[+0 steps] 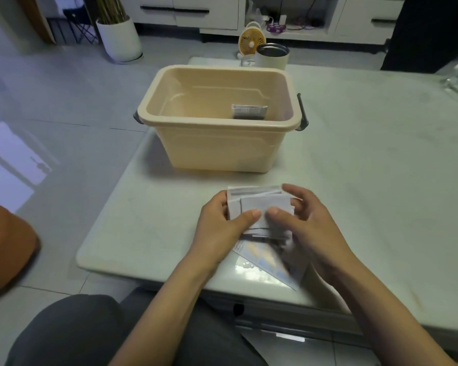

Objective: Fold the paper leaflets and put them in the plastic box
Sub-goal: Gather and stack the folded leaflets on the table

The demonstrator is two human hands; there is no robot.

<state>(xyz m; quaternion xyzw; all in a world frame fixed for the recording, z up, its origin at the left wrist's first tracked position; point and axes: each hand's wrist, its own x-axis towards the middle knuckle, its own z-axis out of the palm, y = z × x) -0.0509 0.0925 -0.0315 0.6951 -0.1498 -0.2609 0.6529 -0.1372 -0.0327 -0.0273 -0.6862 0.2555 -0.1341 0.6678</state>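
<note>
head view: left hand (222,223) and right hand (304,220) both pinch a folded leaflet (264,207), thumbs on top, above more leaflets (267,260) on the table (367,154). beyond, the plastic box (217,143) holds one folded leaflet (249,111).

We see a pale bench (367,159) on a grey tiled floor (64,107). At its far edge stands a white tumbler (272,59) with a dark metal inside, and a small clear jar (248,61) just left of it. Behind them is a yellow fan (249,43). Far left stands a white plant pot (121,39); white cabinets (191,11) line the far wall, and an orange rounded thing (6,247) sits near left
</note>
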